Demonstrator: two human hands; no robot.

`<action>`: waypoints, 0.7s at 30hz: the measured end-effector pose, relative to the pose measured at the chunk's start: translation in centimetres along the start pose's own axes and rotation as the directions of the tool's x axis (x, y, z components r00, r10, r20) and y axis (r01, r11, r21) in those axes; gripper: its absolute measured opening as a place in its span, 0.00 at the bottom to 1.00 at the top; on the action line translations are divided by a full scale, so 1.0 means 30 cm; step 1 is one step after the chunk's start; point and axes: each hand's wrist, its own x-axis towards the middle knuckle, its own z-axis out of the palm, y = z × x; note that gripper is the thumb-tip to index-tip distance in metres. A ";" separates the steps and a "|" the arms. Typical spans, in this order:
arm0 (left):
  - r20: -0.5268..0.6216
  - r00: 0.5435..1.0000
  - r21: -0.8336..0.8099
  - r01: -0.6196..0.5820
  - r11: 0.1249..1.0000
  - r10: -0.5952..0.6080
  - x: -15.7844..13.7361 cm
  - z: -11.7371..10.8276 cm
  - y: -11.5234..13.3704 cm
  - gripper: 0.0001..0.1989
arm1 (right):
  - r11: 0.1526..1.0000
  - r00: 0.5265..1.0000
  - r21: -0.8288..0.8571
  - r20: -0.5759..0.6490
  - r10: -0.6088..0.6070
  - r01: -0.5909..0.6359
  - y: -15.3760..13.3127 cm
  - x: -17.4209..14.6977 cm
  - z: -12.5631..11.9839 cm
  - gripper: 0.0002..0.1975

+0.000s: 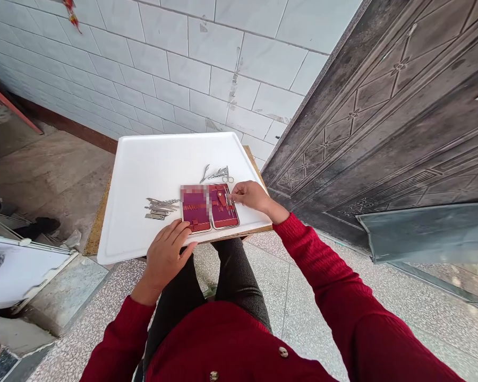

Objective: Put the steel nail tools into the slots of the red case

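A manicure case (197, 215) lies open on a white board, its purple lining and red elastic loops facing up. My left hand (169, 252) rests on the case's lower left corner, fingers stretched out. At the right edge of the case, my right hand (252, 196) is closed in a pinch on a slim metal manicure tool (228, 197), partly hidden by the fingertips. Other slim tools sit in the right half. Left of the case is a pile of metal nail tools (161, 207). Beyond it lie small scissors (228, 179) and cuticle nippers (204, 173).
The white board (143, 159) has a raised rim and rests on a wooden table (99, 223). Behind it rises a tiled wall (167, 69). A dark patterned metal door (342, 122) stands on the right. Speckled floor (279, 292) shows below.
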 end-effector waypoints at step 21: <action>-0.015 1.000 0.005 -0.007 1.000 0.007 -0.005 0.010 -0.003 0.11 | 0.884 0.964 0.465 -0.252 0.083 0.045 0.014 0.145 0.039 0.14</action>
